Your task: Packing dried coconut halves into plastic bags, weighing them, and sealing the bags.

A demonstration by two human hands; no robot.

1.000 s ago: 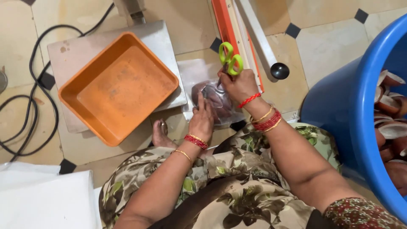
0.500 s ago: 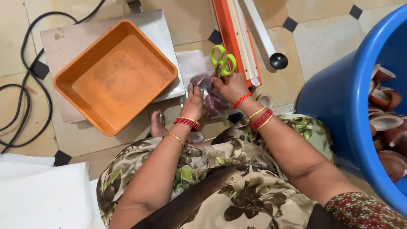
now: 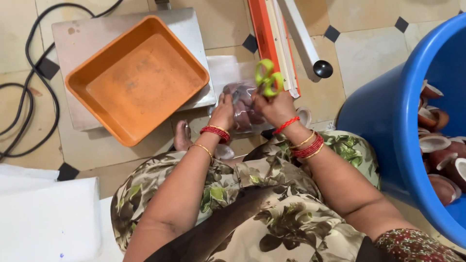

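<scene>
Head view: left hand (image 3: pixel 223 110) pinches the soft, slippery clear bag (image 3: pixel 242 109) on the floor, right hand (image 3: pixel 275 104) beside it closed on green scissors (image 3: pixel 268 80); best held at its neck.

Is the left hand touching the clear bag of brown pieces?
Touching. The head view shows the left hand pressed on the bag, fingers overlapping its edge with no gap.
</scene>
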